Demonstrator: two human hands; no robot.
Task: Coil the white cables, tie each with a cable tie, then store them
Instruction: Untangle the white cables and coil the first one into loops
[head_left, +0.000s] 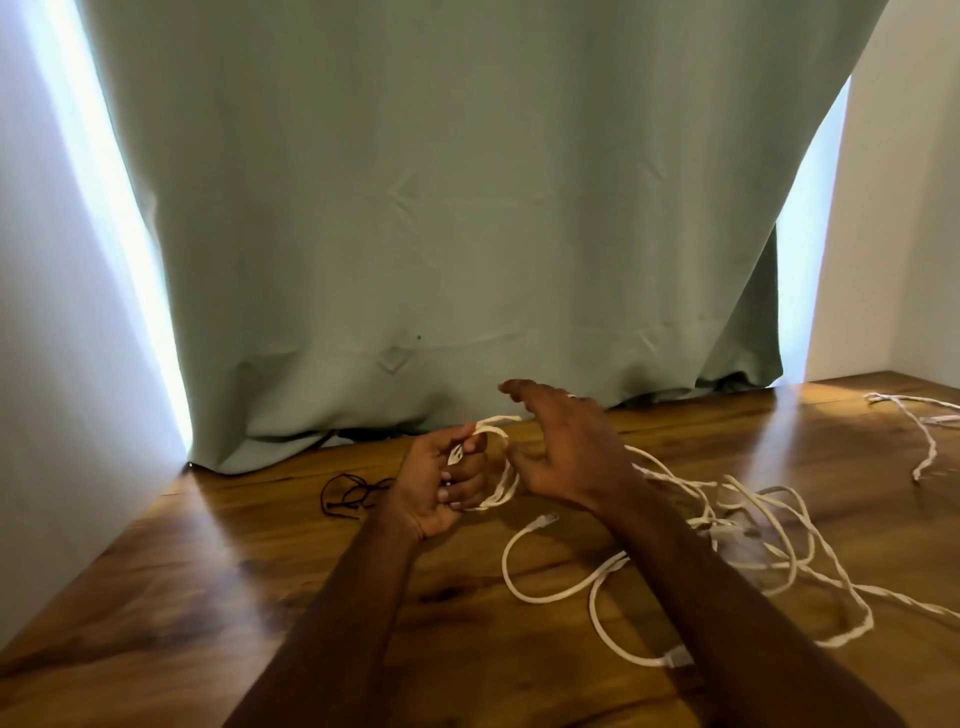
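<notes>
An early stage of coiling is shown. A few small loops of a twisted white cable (496, 467) are gripped in the curled fingers of the left hand (441, 486), while the right hand (563, 452) is held just beside the loops with its fingers spread and relaxed, nothing being gripped. Most of this cable is judged to be uncoiled, since it trails back to a loose tangle of white cables (737, 540) lying on the wooden tabletop (260, 597) to the right; a further white cable (919, 421) lies well apart at the far right. No tie has been fastened and nothing is seen stored; thin black cable ties (348, 493) lie near the left hand. The table is backed by a grey-green curtain (441, 208), with daylight at its edges and pale walls on either side.
</notes>
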